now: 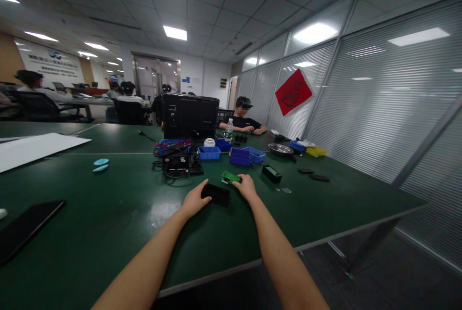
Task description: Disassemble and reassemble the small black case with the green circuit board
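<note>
My left hand (197, 199) grips the left end of a black rectangular box (217, 195), thumb on the near side and fingers behind. Between the fingers and thumb of my right hand (246, 187) is the right end of a green circuit board (230, 176), held just beyond the box. A small pale part shows under the board's left side; I cannot tell what it is. To the right lies a second black box (272, 174) with a greenish panel inside. Near it on the green table (202, 247) are a small white ring (277, 189) and a clear flat piece (287, 190).
Blue bins (209, 153), a purple-blue bin (240, 156), cables and a black device (175, 162) stand beyond my hands. Farther back are a monitor (191, 116), a bottle (228, 130) and a seated person (243, 120). A metal bowl (280, 149) and flat black pieces (319, 178) lie right.
</note>
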Demonstrator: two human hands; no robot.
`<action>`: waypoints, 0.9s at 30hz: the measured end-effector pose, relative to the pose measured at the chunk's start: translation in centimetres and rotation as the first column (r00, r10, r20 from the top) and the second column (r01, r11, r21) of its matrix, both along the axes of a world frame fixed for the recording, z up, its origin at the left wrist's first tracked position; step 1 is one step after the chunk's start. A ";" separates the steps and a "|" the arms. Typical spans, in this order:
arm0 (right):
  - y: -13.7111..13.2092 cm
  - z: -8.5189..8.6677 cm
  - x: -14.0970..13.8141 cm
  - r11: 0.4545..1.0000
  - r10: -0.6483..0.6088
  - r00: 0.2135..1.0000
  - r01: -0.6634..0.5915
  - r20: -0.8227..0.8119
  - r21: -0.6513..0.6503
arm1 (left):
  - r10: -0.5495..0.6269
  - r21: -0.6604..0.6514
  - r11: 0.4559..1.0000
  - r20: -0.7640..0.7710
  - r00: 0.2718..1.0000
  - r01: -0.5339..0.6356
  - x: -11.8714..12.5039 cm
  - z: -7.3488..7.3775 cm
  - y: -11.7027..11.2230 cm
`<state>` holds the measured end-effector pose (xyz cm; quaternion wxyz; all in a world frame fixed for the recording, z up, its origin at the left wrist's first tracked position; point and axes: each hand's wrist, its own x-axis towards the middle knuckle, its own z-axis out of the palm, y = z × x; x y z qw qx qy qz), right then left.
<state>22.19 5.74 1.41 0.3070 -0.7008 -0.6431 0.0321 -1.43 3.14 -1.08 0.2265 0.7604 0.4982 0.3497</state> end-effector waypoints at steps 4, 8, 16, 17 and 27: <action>-0.5 0.5 -0.4 1.000 0.015 0.999 -0.014 0.041 -0.001 | 0.004 0.008 1.000 -0.021 1.000 -0.004 0.1 0.3 -0.2; -0.6 0.8 -0.9 0.997 0.046 0.991 -0.037 -0.128 0.072 | 0.007 0.001 1.000 -0.028 1.000 -0.007 0.1 0.6 -0.4; -1.5 2.1 -1.8 0.887 0.366 0.274 -0.393 -0.889 0.244 | 0.022 0.010 1.000 -0.003 1.000 -0.022 0.1 0.7 -0.4; -1.6 2.2 -1.9 0.874 0.371 0.238 -0.417 -0.898 0.250 | 0.033 0.008 0.999 0.005 0.999 -0.033 0.1 0.6 -0.4; -1.4 1.1 -2.8 0.870 0.369 0.413 -0.469 -0.833 0.153 | 0.121 -0.024 0.992 0.006 0.993 -0.121 0.0 0.6 -0.2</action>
